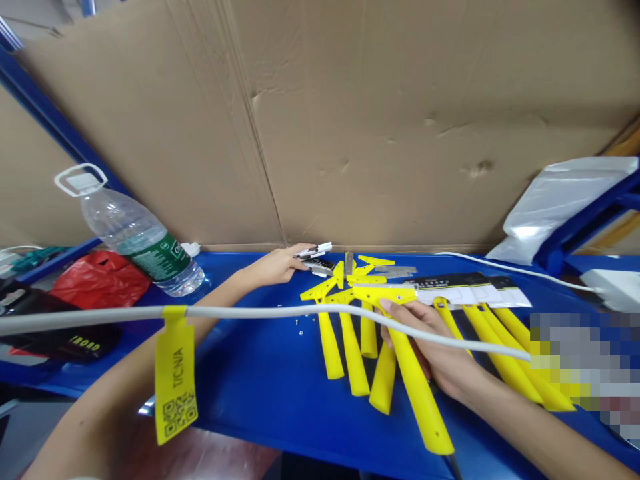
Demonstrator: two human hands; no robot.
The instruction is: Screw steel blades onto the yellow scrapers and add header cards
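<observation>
My right hand (pixel 433 337) is closed around a yellow scraper (pixel 420 393), its wide head up and its long handle pointing down toward me. A pale metal strip lies along the edge of that head. Farther off, my left hand (pixel 277 265) reaches to the back of the table, fingers bent at some white-and-black pens (pixel 316 251) and a small dark packet (pixel 320 265). What sits between those fingers is too small to tell. Several more yellow scrapers (pixel 353 353) lie between my hands, with loose metal blades (pixel 397 271) and yellow head pieces (pixel 376 261) behind them.
Tiny screws or nuts (pixel 301 332) dot the blue table (pixel 240 387). Packaged scrapers (pixel 505 347) lie at the right. A water bottle (pixel 155 247) and red bag (pixel 100 279) stand left. A white cable (pixel 265 311) with a yellow tag (pixel 175 380) crosses in front. Cardboard (pixel 380 127) walls the back.
</observation>
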